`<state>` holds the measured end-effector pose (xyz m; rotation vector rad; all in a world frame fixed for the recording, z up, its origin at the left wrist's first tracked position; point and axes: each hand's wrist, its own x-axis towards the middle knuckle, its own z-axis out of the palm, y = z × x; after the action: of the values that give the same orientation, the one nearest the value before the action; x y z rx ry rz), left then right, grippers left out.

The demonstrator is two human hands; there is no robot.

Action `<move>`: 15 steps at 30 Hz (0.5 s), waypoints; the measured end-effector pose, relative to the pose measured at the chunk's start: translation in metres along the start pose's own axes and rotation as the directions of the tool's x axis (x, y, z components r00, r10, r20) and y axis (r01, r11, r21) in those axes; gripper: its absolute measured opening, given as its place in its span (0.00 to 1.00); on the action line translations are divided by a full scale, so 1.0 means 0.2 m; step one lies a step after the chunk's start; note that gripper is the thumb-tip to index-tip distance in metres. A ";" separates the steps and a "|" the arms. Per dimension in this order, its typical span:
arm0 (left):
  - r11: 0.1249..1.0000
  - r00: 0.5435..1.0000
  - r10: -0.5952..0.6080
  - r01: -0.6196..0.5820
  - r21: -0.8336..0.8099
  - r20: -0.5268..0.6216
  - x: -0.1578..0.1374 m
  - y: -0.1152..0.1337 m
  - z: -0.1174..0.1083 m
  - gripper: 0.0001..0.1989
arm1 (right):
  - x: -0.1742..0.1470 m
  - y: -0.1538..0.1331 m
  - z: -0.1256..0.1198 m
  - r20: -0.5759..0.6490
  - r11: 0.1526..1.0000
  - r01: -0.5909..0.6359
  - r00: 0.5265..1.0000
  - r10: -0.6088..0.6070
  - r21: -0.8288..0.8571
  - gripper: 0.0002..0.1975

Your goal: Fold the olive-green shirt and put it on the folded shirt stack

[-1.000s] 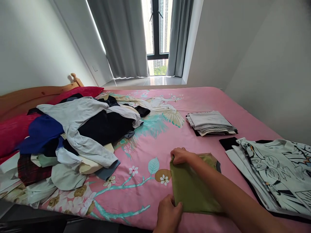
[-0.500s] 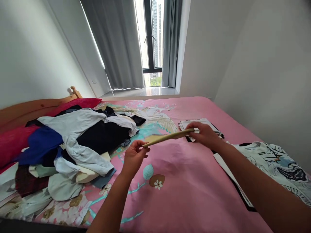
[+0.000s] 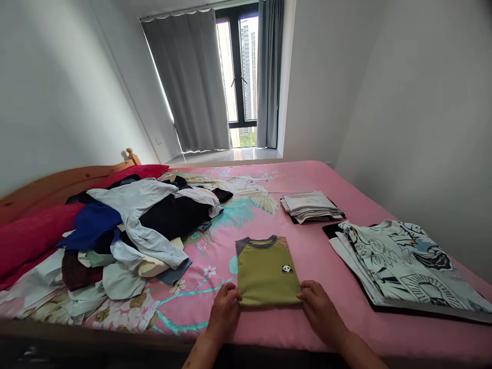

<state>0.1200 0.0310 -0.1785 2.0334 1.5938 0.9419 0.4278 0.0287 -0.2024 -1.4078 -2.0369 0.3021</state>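
A folded olive-green T-shirt (image 3: 265,271) with grey-brown shoulders and a small panda print lies face up on the pink bedsheet (image 3: 292,333). My left hand (image 3: 225,310) pinches its near left corner, fingers closed on the cloth. At the near right corner, my right hand (image 3: 317,310) grips the shirt between thumb and fingers. The shirt's neckline points away from me, toward the window.
To the left is a heap of loose clothes (image 3: 165,215) by a red pillow (image 3: 34,230). A small folded stack (image 3: 313,205) sits beyond the shirt on the right. Nearer on the right lies a larger stack topped by a printed white shirt (image 3: 415,266).
The green shirt was held up edge-on in the air between both hands. It has come down toward me and now rests flat on the bed, with both hands at its near corners.
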 end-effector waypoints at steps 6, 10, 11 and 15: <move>0.951 0.964 0.229 -0.252 0.182 0.136 -0.34 -0.04 -0.06 0.13 | -0.33 -0.05 -0.09 0.104 0.989 0.146 0.984 -0.145 0.001 0.09; 0.936 0.957 0.266 -0.285 0.207 0.112 -0.44 -0.04 -0.11 0.11 | -0.42 -0.09 -0.14 0.061 0.994 0.108 0.992 -0.108 0.000 0.10; 0.936 0.959 0.271 -0.283 0.208 0.088 -0.43 -0.03 -0.11 0.12 | -0.40 -0.12 -0.14 0.030 0.995 0.098 0.995 -0.098 0.000 0.09; 0.922 0.951 0.307 -0.308 0.234 0.040 -0.30 0.11 0.02 0.20 | -0.24 -0.30 -0.05 -0.095 0.990 0.117 0.988 -0.124 -0.074 0.14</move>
<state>0.1298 -0.0321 -0.1821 2.5056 1.4708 0.8845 0.3985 -0.0401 -0.1810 -1.3065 -2.0566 0.1098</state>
